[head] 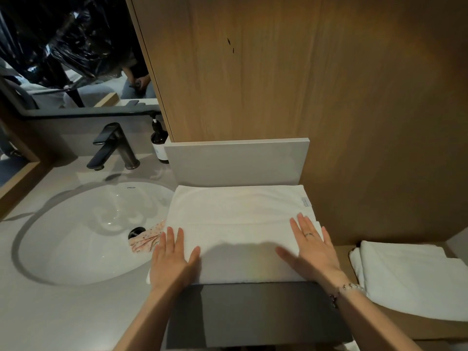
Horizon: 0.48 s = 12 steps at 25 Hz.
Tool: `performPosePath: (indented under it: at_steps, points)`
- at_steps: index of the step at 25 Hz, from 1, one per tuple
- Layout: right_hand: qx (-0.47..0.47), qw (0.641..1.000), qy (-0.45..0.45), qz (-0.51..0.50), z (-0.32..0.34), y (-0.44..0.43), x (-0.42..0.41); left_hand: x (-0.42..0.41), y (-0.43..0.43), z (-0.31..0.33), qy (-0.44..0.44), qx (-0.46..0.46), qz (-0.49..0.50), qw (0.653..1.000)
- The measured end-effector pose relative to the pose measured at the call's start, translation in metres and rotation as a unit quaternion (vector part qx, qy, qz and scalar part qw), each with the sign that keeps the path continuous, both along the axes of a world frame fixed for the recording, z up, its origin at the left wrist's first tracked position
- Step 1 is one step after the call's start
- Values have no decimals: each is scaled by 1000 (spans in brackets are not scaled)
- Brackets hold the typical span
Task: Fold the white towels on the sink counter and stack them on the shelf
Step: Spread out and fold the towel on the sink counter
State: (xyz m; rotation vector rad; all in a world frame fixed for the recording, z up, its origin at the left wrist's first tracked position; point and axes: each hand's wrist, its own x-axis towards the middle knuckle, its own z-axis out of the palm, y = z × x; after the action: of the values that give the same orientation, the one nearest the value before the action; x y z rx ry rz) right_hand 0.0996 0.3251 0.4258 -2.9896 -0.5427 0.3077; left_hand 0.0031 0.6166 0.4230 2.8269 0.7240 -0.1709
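A white towel (238,219) lies flat on the counter to the right of the sink, folded into a wide rectangle, with a small label at its far right corner. My left hand (173,257) presses flat on its near left part, fingers straight. My right hand (312,245) presses flat on its near right part, with a ring and a bead bracelet showing. A second folded white towel (410,277) rests on the wooden shelf (347,257) lower right.
The oval white sink (83,236) is at left, with a dark faucet (115,148) and a brown soap bottle (159,143) behind it. A patterned pink cloth (145,239) lies at the drain. A grey backsplash (235,163) and wooden wall stand behind the towel.
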Motion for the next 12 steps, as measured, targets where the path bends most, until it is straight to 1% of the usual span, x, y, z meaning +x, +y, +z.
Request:
performPosePath:
  at_steps: [3, 5, 6, 7, 8, 10, 11, 12]
  points:
    - [18, 1000, 3, -7, -3, 0, 3, -3, 5, 0, 0, 1, 28, 1000]
    - [22, 1000, 20, -5, -3, 2, 6, -2, 8, 1, 18, -7, 28, 999]
    - [39, 999, 25, -10, -2, 2, 8, 1, 10, 1, 30, -20, 29, 999]
    - [76, 997, 25, -21, 0, 1, 10, 5, 14, 2, 40, -44, 34, 998]
    - [134, 990, 21, -40, 4, 2, 13, 11, 19, 5, 44, -77, 44, 995]
    - [261, 960, -6, -99, 14, 7, 22, 24, 32, 16, 25, -145, 77, 986]
    - [306, 942, -24, -134, 19, 10, 29, 32, 39, 21, 11, -170, 91, 981]
    - [331, 928, -41, -168, 21, 13, 39, 39, 47, 26, -6, -192, 103, 976]
